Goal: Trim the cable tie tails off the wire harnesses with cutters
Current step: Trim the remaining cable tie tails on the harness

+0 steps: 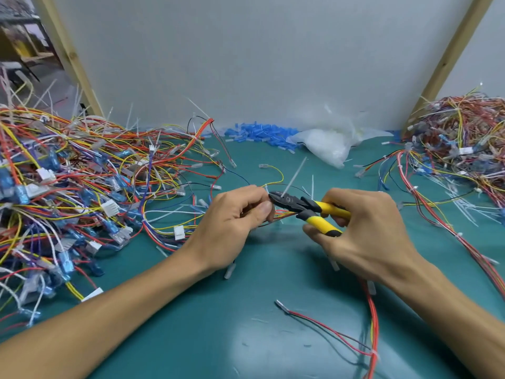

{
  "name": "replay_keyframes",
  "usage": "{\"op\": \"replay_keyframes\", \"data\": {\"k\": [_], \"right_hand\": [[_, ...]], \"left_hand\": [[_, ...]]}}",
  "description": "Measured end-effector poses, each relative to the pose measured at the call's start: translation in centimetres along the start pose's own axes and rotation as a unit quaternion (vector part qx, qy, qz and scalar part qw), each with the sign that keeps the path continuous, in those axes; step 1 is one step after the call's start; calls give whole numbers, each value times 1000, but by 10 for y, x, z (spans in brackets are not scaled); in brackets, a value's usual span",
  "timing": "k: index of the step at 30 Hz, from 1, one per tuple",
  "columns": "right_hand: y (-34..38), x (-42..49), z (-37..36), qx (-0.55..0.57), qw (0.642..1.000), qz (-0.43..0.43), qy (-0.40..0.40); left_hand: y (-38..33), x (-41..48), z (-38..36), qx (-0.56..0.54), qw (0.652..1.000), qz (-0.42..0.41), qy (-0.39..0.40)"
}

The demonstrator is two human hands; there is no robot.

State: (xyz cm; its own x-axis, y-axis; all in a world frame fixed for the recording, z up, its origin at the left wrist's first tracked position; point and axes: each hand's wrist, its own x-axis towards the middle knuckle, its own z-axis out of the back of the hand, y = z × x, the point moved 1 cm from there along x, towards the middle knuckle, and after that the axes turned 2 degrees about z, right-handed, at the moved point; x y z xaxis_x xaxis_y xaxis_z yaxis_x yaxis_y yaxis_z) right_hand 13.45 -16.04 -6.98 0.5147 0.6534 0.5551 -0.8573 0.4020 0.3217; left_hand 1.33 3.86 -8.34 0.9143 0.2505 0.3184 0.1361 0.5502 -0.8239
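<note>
The right hand (363, 231) is closed around the yellow handles of the cutters (306, 207), whose dark jaws meet at the base of a white cable tie tail (293, 176) that sticks up and away from the cut point. The left hand (232, 217) is closed in a pinch on the wire harness (284, 213), thumb pressed on the bundle just beside the jaws; the tie's head itself is hidden between thumb and blades. The tail looks not yet severed, though whether the blades have begun to bite cannot be told. From this grip the harness's red wires trail under the right wrist and down across the green worktop (205, 337) toward the near right corner.

Judging progress: short white offcuts (461, 212) lie scattered on the worktop to the right, near a smaller heap of harnesses (461, 132), which suggests a fair number are trimmed. The large tangled pile (68, 181) on the left bristles with long upright tails, so much of the work appears to remain. A clear plastic bag (325, 143) and blue connector sleeves (259, 134) sit by the back wall, untouched.
</note>
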Motion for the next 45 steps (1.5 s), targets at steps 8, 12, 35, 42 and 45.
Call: {"op": "replay_keyframes", "data": {"k": [8, 12, 35, 42, 45], "right_hand": [[0, 0, -4, 25, 999, 6, -38], [-2, 1, -8, 7, 997, 19, -81], [-17, 10, 2, 2, 996, 72, 61], [-21, 6, 3, 5, 995, 77, 57], [-21, 7, 4, 14, 995, 75, 63]], "left_hand": [[0, 4, 1, -118, 987, 20, 102], [3, 7, 2, -124, 987, 20, 96], [6, 2, 0, 20, 995, -99, -18], [5, 1, -3, 20, 993, -113, -25], [4, 0, -3, 30, 993, -114, -30]]}}
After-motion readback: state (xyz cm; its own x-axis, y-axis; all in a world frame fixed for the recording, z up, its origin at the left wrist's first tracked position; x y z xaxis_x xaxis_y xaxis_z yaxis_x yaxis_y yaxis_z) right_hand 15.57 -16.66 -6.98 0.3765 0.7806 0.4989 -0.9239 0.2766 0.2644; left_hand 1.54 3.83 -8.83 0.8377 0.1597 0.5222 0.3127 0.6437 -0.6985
